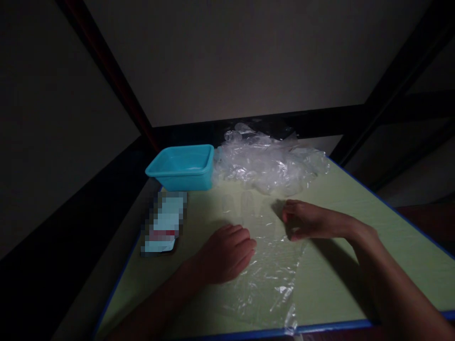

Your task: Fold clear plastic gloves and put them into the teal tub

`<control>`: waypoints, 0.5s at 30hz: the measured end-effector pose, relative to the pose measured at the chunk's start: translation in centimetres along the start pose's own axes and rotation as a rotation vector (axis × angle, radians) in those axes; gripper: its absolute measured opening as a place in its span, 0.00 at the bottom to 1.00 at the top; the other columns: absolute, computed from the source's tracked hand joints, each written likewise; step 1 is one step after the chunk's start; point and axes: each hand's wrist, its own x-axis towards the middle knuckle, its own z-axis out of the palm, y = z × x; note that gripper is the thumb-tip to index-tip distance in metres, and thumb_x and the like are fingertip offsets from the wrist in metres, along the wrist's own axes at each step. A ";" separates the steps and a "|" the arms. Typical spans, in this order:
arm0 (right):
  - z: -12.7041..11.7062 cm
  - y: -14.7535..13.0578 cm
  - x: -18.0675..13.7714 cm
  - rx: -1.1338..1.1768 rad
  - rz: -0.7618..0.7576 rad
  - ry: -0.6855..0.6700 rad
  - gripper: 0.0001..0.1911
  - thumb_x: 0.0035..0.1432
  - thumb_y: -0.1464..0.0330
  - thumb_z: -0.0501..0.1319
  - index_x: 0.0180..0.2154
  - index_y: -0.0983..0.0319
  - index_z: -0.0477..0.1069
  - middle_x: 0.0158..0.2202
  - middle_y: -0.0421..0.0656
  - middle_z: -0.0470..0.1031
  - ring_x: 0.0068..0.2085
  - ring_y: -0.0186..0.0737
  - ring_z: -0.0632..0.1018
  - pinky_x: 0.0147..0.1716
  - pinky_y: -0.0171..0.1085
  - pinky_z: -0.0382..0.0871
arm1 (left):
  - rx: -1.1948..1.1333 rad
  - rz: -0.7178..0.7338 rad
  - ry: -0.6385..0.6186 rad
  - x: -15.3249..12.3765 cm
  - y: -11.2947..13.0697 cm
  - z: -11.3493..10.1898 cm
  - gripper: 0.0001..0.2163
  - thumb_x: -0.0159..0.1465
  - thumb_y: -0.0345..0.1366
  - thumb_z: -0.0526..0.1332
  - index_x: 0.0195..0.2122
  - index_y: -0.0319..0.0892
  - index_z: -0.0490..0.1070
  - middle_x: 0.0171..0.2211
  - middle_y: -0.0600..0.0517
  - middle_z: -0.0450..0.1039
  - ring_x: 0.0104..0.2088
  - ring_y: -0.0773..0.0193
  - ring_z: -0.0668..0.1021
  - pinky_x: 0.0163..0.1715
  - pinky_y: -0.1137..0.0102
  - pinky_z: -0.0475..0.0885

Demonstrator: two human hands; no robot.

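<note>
A clear disposable plastic glove (272,265) lies spread on the table, its finger shapes pointing away from me and its cuff near the front edge. My left hand (229,253) rests over the glove's left side with fingers curled together; the thumb and fingertips are hidden, and the fingers look closed on the film. Just at the glove's right edge is my right hand (302,220), thumb and bent fingers apart with a gap between them and nothing visible inside. Beyond both hands, a crumpled heap of clear plastic gloves (270,163) covers the back of the table.
A blue plastic basin (185,182) stands at the back left beside the heap. Nearer me, a phone (165,222) with a pixelated screen lies along the left side. The pale green table (384,255) has a blue edge; a wall (249,61) rises behind it.
</note>
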 end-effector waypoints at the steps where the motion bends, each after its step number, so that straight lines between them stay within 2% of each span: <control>1: 0.1 -0.2 0.0 -0.011 0.007 -0.011 0.09 0.39 0.72 0.63 0.28 0.63 0.67 0.34 0.44 0.68 0.35 0.42 0.71 0.36 0.42 0.67 | -0.010 0.041 -0.054 0.1 0.4 0.0 0.11 0.66 0.31 0.47 0.34 0.39 0.69 0.27 0.51 0.70 0.29 0.63 0.70 0.31 0.68 0.65; 4: 0.5 -0.4 0.0 -0.008 -0.017 -0.035 0.06 0.39 0.74 0.61 0.24 0.62 0.65 0.30 0.42 0.68 0.33 0.40 0.71 0.33 0.41 0.67 | -0.039 0.126 -0.203 0.2 1.1 0.3 0.08 0.65 0.32 0.50 0.34 0.40 0.68 0.28 0.52 0.70 0.29 0.64 0.71 0.31 0.69 0.65; 7: 0.8 -0.4 -0.2 0.026 -0.114 -0.048 0.06 0.39 0.75 0.59 0.22 0.61 0.63 0.27 0.40 0.68 0.30 0.38 0.71 0.28 0.38 0.66 | -0.068 0.108 -0.279 0.2 1.2 0.5 0.07 0.65 0.32 0.52 0.36 0.40 0.69 0.30 0.52 0.72 0.30 0.64 0.73 0.34 0.69 0.66; 11: 0.9 -0.3 -0.2 0.011 -0.120 -0.025 0.08 0.37 0.78 0.56 0.21 0.60 0.60 0.22 0.37 0.66 0.24 0.33 0.67 0.21 0.34 0.60 | -0.105 0.063 -0.296 0.2 1.0 0.6 0.06 0.64 0.32 0.53 0.38 0.40 0.69 0.31 0.52 0.73 0.32 0.65 0.75 0.34 0.69 0.66; 15: 0.9 -0.6 -0.3 0.027 -0.073 -0.034 0.09 0.36 0.78 0.56 0.23 0.60 0.60 0.21 0.36 0.66 0.22 0.32 0.67 0.19 0.32 0.57 | -0.105 0.054 -0.299 0.1 1.0 0.8 0.06 0.64 0.32 0.54 0.39 0.41 0.69 0.32 0.53 0.74 0.32 0.64 0.75 0.35 0.69 0.67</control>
